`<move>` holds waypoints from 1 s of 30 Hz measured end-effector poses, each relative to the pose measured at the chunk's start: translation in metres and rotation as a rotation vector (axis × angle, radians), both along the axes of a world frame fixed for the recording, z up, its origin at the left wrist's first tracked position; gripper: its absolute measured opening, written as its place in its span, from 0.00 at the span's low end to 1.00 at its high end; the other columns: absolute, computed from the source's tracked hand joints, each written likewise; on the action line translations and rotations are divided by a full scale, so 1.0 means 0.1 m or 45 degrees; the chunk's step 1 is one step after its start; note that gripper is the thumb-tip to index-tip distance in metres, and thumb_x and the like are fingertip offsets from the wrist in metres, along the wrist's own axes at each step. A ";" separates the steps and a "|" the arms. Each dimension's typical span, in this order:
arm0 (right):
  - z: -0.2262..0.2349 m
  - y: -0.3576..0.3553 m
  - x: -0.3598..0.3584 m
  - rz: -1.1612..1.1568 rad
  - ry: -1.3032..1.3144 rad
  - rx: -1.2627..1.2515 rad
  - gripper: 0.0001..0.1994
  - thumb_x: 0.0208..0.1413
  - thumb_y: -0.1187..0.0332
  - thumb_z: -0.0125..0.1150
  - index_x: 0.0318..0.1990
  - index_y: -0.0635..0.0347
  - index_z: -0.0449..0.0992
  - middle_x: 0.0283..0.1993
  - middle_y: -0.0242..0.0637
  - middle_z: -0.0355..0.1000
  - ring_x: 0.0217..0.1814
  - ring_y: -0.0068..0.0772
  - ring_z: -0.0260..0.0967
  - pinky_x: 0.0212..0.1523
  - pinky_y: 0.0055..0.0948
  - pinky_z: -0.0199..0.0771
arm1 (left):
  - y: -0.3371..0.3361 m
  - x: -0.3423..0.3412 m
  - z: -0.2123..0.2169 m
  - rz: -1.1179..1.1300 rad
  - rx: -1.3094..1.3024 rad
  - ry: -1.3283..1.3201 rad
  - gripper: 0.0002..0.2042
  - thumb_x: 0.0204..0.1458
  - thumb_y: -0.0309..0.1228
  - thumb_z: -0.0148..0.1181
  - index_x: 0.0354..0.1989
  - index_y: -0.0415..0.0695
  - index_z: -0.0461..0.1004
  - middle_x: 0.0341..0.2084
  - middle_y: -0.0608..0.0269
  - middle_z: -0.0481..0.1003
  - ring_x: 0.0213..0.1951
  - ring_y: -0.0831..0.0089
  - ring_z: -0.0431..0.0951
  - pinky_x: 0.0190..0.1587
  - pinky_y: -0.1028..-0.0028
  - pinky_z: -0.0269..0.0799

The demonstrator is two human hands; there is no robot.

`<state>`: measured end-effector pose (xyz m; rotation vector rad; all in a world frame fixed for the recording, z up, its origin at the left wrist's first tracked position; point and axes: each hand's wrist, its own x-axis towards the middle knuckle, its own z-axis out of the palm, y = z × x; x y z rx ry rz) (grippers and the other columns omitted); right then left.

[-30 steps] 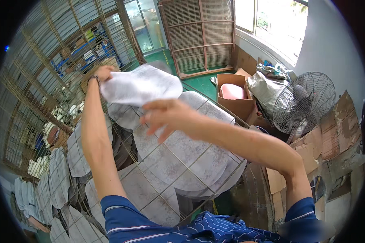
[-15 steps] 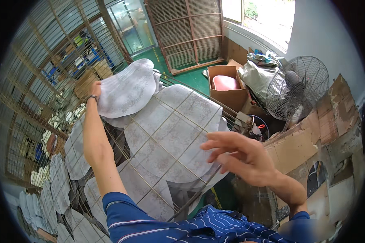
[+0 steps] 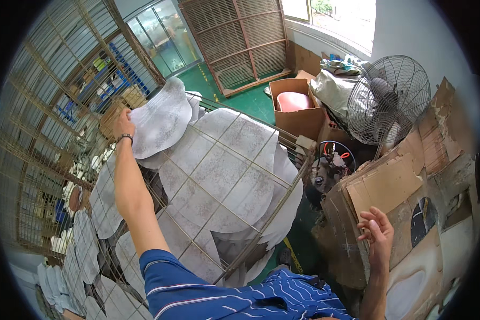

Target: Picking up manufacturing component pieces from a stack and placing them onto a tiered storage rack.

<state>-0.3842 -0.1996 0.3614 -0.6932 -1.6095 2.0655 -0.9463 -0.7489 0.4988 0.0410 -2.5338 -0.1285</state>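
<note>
My left arm reaches out to the far left. There my left hand pinches the edge of a pale grey speckled sheet with a rounded outline. The sheet is lifted and bent, over the far side of a wire-grid rack. Larger rounded sheets of the same kind lie flat beneath the rack's wires, overlapping. My right hand is held in the air off to the right, near the cardboard, fingers loosely bent and apart with nothing in them.
Upright wire racks stand on the left. Beyond the rack are an open carton with a pink item inside and a large wire-caged fan. Torn cardboard is piled on the right. A framed slatted screen leans at the back.
My right hand has swung away from above the rack to the right and down. My left hand keeps hold of the sheet, and the view has shifted slightly.
</note>
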 end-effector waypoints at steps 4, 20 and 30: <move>-0.40 -0.07 0.22 -0.118 -0.043 -0.148 0.18 0.62 0.70 0.57 0.58 0.63 0.70 0.49 0.42 0.77 0.41 0.27 0.77 0.30 0.23 0.79 | -0.04 -0.17 -0.12 0.258 0.024 0.291 0.16 0.47 0.24 0.56 0.47 0.48 0.76 0.44 0.51 0.76 0.53 0.51 0.73 0.54 0.57 0.71; -2.07 0.34 2.10 -0.673 -0.772 0.623 0.14 0.56 0.61 0.56 0.44 0.58 0.79 0.40 0.47 0.78 0.44 0.54 0.75 0.46 0.46 0.75 | 4.22 3.90 0.10 -1.723 -0.189 0.073 0.15 0.50 0.27 0.60 0.48 0.40 0.78 0.45 0.49 0.78 0.48 0.53 0.77 0.54 0.60 0.71; -3.69 1.60 4.98 -1.183 -1.667 1.011 0.22 0.40 0.60 0.75 0.42 0.56 0.75 0.40 0.42 0.71 0.46 0.47 0.69 0.46 0.47 0.71 | 5.64 6.30 -1.75 -2.374 -0.301 -1.221 0.13 0.50 0.18 0.58 0.45 0.36 0.79 0.42 0.50 0.79 0.44 0.56 0.79 0.52 0.64 0.72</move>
